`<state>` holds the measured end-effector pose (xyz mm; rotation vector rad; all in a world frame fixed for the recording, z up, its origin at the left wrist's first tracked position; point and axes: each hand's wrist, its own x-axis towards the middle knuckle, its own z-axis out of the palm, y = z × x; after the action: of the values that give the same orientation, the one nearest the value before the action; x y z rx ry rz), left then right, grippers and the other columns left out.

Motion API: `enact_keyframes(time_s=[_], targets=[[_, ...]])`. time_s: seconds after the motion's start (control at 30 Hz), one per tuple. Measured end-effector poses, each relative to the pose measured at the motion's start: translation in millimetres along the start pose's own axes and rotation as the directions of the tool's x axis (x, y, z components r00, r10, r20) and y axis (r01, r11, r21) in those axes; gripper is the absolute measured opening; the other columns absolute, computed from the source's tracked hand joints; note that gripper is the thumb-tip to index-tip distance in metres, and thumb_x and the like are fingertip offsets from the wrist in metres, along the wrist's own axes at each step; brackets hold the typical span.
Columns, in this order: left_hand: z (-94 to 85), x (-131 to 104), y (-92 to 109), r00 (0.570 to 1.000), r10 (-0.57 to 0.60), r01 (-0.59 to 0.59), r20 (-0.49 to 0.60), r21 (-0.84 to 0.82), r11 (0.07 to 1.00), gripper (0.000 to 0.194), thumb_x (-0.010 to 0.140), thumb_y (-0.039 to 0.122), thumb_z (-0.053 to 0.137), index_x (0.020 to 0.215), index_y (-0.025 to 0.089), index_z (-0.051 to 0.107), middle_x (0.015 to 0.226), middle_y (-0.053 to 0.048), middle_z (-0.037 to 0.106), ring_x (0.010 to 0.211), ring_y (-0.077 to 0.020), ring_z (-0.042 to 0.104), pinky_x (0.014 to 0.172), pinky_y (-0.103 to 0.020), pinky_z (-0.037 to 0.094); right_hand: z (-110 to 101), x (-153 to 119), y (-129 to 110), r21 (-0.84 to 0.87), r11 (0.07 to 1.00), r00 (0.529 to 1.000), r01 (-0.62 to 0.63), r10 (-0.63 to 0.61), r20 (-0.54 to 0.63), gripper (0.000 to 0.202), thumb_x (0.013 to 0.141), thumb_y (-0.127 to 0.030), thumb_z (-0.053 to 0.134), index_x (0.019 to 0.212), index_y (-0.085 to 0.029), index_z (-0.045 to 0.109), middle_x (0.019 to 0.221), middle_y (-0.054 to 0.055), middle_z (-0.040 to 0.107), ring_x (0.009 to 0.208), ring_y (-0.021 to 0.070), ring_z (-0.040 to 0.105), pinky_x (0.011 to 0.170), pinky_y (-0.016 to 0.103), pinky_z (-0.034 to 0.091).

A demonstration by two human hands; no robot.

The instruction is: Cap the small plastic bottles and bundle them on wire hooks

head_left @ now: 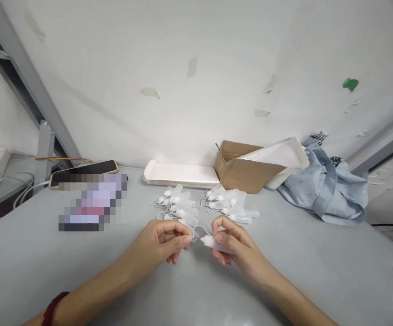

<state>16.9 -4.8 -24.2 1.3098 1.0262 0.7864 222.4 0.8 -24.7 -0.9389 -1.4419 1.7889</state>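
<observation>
My right hand (pixel 239 246) grips a small translucent dropper bottle (pixel 221 245), held sideways with its white pointed nozzle (pixel 207 241) towards the left. From the nozzle's collar a thin white strap (pixel 201 227) arches over to my left hand (pixel 167 242). There, thumb and forefinger pinch the strap's end, probably a tiny cap, mostly covered by the fingertips. The nozzle tip is a short gap away from those fingertips. Just beyond my hands lie two loose piles of similar bottles, a left pile (pixel 179 201) and a right pile (pixel 228 201), many with looped straps.
Behind the piles are a flat white tray (pixel 182 174) and an open cardboard box (pixel 250 171) with white packaging in it. A blue cloth bag (pixel 328 190) lies at the right. On the left are a dark phone (pixel 84 172) with a cable and a pixelated object (pixel 94 203).
</observation>
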Motion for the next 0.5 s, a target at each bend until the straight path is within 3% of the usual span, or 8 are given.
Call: enact_keyframes(time_s=[0.5], targets=[[0.3,-1.0,1.3,1.000,-0.011,0.011,-0.002,0.062,0.998,0.018,0.078,0.034,0.059,0.074,0.017,0.063,0.061,0.005,0.051,0.050,-0.0088,0.046,0.050,-0.021,0.038,5.2,1.2,-3.5,0.022,0.998,0.997,-0.062,0.063,-0.041,0.004,0.078,-0.024,0.043,0.076,-0.020,0.042,0.051,-0.005,0.048,0.045,0.0076,0.036,0.045,0.021,0.027]])
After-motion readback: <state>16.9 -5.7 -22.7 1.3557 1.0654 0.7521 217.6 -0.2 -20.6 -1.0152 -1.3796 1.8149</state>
